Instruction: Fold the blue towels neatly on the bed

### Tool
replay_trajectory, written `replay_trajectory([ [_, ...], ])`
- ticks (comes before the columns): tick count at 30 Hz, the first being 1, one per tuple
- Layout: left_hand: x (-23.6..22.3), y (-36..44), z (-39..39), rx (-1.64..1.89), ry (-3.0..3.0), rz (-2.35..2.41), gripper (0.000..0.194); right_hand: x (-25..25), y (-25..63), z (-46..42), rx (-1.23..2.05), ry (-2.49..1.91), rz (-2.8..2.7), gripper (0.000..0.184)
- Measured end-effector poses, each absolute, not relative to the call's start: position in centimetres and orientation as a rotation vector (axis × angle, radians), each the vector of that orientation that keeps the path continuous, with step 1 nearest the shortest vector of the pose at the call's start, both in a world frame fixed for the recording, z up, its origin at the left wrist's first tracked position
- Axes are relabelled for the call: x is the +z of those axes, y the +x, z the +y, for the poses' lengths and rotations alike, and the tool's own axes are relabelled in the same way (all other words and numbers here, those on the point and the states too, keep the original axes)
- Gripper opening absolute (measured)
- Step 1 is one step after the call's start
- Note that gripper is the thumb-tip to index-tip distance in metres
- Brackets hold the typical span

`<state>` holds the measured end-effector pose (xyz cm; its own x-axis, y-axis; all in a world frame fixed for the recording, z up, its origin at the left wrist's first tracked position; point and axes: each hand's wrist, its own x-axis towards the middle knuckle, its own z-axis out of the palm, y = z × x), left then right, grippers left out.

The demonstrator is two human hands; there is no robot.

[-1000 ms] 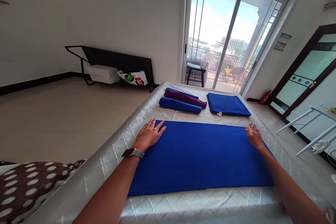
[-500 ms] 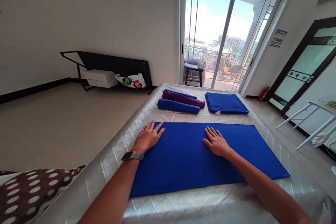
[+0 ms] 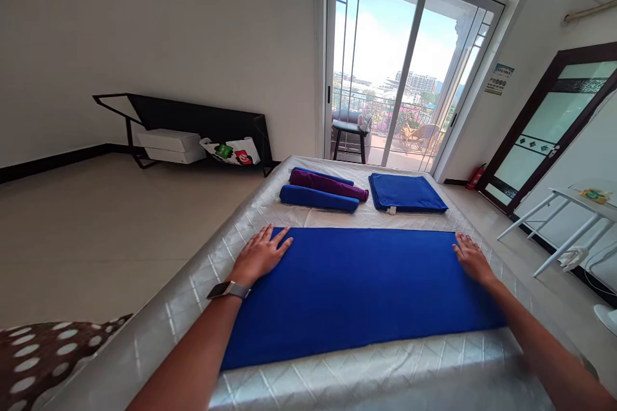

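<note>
A long blue cloth (image 3: 357, 289) lies flat across the quilted mattress (image 3: 337, 376) in front of me. My left hand (image 3: 260, 253) rests on its far left corner, fingers spread, a watch (image 3: 229, 290) on the wrist. At the far right corner, my right hand (image 3: 473, 259) lies flat with its fingers stretched out. Beyond the cloth, on the left, are a blue roll (image 3: 319, 198) and a purple roll (image 3: 330, 185), with another blue roll (image 3: 324, 175) partly hidden behind. To their right sits a folded blue stack (image 3: 409, 192) with a small white tag.
A black frame (image 3: 193, 117) with white boxes (image 3: 171, 145) and a printed bag (image 3: 236, 151) stands by the wall. A dotted brown cloth (image 3: 58, 353) is at lower left. On the right are a white table (image 3: 578, 200) and a fire extinguisher (image 3: 476, 176).
My right hand has slid right, from the middle of the blue cloth to its far right corner. My left hand stays on the left corner. The view has shifted slightly.
</note>
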<state>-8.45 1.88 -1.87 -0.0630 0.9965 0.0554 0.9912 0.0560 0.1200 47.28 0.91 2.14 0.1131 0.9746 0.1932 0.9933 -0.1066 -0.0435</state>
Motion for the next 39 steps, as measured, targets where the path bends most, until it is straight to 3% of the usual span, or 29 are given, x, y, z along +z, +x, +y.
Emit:
replay_trajectory([
  [7,-2.2,-8.8,1.9,0.191,2.127,2.228,0.065,1.4,32.4,-3.6,0.239,-1.65,-2.53,0.071],
  [11,-2.2,-8.8,1.8,0.161,2.152,2.234,0.065,1.1,28.4,-5.5,0.353,-1.56,-2.628,0.078],
  [15,-2.2,-8.7,1.8,0.208,2.156,2.243,0.064,0.2,32.2,-6.4,0.306,-1.682,-2.568,0.073],
  [26,-2.9,-9.0,2.3,0.256,2.156,2.246,0.065,-1.3,54.0,-9.8,0.058,-2.404,-1.984,0.07],
  [33,-2.4,-8.9,2.2,0.178,2.128,2.248,0.067,-1.3,54.4,-9.2,-0.023,-2.505,-1.876,0.068],
  [39,-2.9,-9.4,2.3,0.206,2.167,2.233,0.067,0.3,53.6,-6.0,-0.038,-2.341,-1.838,0.053],
])
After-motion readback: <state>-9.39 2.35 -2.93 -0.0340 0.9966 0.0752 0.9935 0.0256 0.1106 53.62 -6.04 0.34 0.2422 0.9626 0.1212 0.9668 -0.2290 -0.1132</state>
